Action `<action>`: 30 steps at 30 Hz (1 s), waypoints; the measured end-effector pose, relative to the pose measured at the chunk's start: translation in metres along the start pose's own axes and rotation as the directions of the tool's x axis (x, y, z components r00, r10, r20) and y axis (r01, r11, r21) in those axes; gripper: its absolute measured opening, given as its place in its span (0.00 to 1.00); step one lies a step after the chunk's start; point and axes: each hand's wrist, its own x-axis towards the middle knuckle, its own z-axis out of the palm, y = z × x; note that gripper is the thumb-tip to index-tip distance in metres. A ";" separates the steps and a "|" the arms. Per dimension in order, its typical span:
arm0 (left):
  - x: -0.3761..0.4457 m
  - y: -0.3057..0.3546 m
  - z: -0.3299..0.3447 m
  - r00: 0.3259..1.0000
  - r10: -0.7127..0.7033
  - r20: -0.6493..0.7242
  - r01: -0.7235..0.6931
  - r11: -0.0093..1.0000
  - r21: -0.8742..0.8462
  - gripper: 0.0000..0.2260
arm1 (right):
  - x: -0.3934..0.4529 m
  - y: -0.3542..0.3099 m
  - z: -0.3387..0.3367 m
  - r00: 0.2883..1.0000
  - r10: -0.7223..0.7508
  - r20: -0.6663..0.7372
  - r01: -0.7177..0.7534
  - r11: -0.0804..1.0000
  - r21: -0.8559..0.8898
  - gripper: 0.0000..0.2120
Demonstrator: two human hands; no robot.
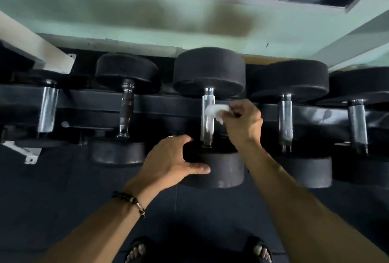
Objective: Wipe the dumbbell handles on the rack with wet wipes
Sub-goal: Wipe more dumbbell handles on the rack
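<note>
Right grip (242, 121) pinches a white wet wipe (216, 111) against the middle dumbbell's chrome handle (207, 119) on the rack (168, 104); left grip (174, 161) curls round that dumbbell's near black head (223, 170).

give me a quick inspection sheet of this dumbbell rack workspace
surface: black rack carrying a row of five dumbbells
job's things: white wet wipe pressed against the chrome handle of the middle dumbbell
clutter: nothing seen
grippers: right hand pinches the wipe; left hand grips the near head of the same dumbbell
cables: nothing seen
surroundings: dark floor, pale green wall, sandalled feet at bottom edge
</note>
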 end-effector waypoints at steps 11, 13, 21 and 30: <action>0.004 -0.011 0.008 0.997 -0.026 -0.067 0.017 0.991 -0.136 0.35 | 0.042 0.000 0.046 0.990 0.002 -0.139 -0.019 0.993 -0.117 0.07; 0.004 -0.012 0.009 0.997 -0.025 -0.077 0.013 0.987 -0.159 0.35 | 0.042 -0.002 0.048 0.992 0.025 -0.126 -0.034 0.997 -0.071 0.07; 0.003 -0.016 0.013 0.996 -0.017 -0.084 -0.002 0.976 -0.219 0.38 | 0.045 -0.003 0.043 0.986 0.161 0.045 -0.162 0.987 0.008 0.09; 0.004 -0.015 0.011 0.997 -0.007 -0.073 -0.006 0.983 -0.184 0.35 | 0.037 -0.001 0.035 0.996 0.062 0.061 -0.056 0.994 -0.097 0.08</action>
